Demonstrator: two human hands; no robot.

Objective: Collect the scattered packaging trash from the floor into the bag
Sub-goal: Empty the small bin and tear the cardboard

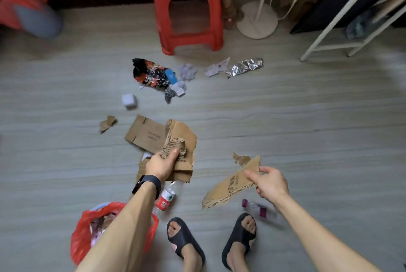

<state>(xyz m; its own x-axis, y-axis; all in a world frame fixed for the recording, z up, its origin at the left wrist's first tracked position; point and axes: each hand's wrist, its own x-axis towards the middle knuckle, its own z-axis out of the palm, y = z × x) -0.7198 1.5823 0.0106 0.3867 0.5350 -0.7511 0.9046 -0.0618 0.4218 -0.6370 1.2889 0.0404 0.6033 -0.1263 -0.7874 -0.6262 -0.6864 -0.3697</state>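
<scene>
Centre frame, the left hand (pixel 163 162) clenches a torn cardboard sheet (pixel 185 137); the right hand (pixel 271 183) pinches a cardboard strip (pixel 230 187) (likely one combined drop). The red bag (pixel 80 234) gapes lower left.

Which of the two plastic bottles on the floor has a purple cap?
The bottle nearest the right sandal; the other bottle, by the red bag, has a red label.
</scene>
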